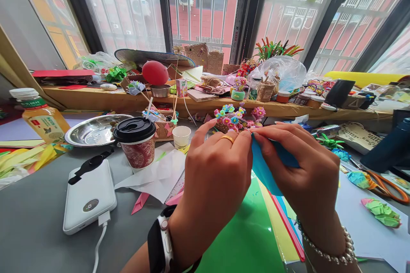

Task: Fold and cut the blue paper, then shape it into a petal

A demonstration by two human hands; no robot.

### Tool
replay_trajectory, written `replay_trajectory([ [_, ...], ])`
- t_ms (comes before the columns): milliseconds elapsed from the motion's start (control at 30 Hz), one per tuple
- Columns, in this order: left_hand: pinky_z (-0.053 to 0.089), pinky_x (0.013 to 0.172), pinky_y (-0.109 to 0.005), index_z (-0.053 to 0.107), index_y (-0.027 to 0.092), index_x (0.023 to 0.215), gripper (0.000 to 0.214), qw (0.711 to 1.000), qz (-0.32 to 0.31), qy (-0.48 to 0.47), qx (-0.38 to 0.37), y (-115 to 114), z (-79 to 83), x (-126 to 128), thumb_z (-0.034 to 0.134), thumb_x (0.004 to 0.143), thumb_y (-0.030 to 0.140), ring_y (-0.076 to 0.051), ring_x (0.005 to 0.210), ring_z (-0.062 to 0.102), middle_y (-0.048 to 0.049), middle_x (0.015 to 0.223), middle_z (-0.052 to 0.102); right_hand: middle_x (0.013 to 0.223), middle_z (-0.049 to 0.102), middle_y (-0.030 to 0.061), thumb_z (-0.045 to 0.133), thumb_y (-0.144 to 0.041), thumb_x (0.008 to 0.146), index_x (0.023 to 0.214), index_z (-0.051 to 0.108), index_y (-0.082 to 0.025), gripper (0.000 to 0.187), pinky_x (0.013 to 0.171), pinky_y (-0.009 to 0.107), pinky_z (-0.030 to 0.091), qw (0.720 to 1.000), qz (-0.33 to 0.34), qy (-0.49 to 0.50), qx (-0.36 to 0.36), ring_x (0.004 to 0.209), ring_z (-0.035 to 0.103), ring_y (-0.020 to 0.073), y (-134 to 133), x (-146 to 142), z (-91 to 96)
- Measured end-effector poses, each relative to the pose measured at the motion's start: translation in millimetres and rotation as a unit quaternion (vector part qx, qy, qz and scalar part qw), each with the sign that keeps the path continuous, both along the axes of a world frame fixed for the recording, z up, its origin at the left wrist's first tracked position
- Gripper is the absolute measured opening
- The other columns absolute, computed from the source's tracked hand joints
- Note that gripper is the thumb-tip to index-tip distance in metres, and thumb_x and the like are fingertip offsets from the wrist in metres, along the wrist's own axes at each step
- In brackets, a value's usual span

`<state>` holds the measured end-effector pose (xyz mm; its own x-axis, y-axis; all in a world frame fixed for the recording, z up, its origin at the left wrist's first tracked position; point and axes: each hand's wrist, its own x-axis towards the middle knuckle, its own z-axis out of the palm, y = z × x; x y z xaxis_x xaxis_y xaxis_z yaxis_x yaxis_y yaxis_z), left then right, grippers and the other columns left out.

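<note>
A sheet of blue paper is held up between my two hands above the middle of the desk. My right hand pinches it between thumb and bent fingers near its upper edge. My left hand, with a gold ring, is closed at the paper's left edge, its index finger raised; the exact pinch is hidden behind the knuckles. Below them lies a shiny green sheet on a stack of coloured papers. White crumpled paper and a pink folded paper piece lie left of my left hand.
On the left stand a white power bank with a cable, a lidded coffee cup, a metal plate and a juice bottle. Orange-handled scissors and folded paper pieces lie right. A crowded wooden ledge runs behind.
</note>
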<state>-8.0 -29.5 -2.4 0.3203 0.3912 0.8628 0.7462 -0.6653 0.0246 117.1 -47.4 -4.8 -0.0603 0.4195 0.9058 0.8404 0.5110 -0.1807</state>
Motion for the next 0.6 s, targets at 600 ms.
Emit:
replay_trajectory([
  [600, 0.039, 0.088, -0.04, 0.065, 0.017, 0.076, 0.019, 1.0, -0.01, 0.006, -0.022, 1.5, 1.1, -4.4, 0.046, 0.081, 0.019, -0.014, 0.055, 0.058, 0.0002, 0.058, 0.064, 0.079, 0.066, 0.0017, 0.054, -0.017, 0.078, 0.081, 0.064, -0.018, 0.011, 0.072, 0.028, 0.043, 0.999, 0.0, 0.018, -0.037, 0.074, 0.059, 0.0152, -1.7, 2.3, 1.0],
])
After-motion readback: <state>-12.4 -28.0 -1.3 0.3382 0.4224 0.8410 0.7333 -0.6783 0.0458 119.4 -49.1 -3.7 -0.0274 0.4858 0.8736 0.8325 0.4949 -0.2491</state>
